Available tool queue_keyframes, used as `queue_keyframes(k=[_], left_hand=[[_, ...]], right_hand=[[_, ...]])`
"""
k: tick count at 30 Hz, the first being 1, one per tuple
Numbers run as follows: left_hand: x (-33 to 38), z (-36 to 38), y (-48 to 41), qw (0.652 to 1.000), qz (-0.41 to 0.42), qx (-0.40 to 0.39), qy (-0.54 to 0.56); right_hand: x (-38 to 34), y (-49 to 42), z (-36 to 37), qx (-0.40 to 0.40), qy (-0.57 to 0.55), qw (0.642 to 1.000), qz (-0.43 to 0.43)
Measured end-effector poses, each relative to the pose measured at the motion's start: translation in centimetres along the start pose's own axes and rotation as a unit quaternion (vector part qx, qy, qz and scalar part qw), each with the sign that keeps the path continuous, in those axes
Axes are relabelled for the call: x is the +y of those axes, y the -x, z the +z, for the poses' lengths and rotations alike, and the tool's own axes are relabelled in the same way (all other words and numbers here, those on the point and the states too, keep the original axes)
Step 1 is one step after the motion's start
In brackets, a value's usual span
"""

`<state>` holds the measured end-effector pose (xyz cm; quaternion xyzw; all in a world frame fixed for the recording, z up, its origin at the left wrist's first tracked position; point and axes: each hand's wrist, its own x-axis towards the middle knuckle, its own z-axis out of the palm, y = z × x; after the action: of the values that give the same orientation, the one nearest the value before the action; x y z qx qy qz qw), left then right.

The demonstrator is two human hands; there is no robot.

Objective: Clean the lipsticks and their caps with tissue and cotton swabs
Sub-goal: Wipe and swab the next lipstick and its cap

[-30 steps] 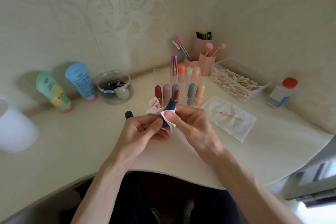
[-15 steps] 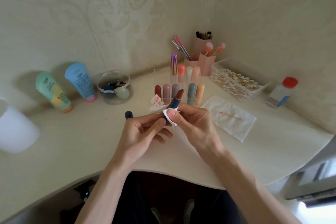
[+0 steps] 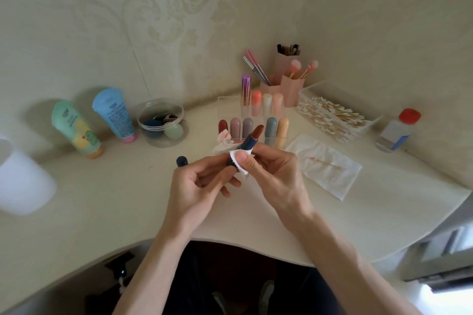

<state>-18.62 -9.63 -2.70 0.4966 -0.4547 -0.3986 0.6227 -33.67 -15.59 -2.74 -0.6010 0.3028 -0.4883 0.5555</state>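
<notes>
Gripping the lipstick point(image 3: 252, 138) by its base, our left hand point(image 3: 202, 186) held it; our right hand point(image 3: 275, 174) pinched tissue point(image 3: 237, 162) against its barrel

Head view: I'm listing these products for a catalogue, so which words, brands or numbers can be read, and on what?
None can be read.
Blue squeeze tube with pink cap: dark print, too blurred.
Green squeeze tube with orange cap: print too blurred.
Clear plastic bottle with red cap: label too blurred.
</notes>
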Motion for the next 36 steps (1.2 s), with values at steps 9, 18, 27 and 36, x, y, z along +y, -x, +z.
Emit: queue_keyframes(k=[9,18,27,36], left_hand=[[0.1,0.0,0.4,0.996,0.056,0.067,-0.009],[0.0,-0.1,0.2,0.998,0.039,0.053,0.017],[0.3,-0.1,0.2,1.000,0.017,0.020,0.017],[0.2,0.0,0.0,0.999,0.000,0.045,0.009]], right_hand=[[-0.6,0.4,0.5,0.029,0.010,1.000,-0.006],[-0.6,0.6,0.2,0.018,0.019,1.000,-0.011],[-0.5,0.5,0.4,0.019,0.002,1.000,-0.010],[0.4,0.2,0.5,0.006,0.018,1.000,-0.006]])
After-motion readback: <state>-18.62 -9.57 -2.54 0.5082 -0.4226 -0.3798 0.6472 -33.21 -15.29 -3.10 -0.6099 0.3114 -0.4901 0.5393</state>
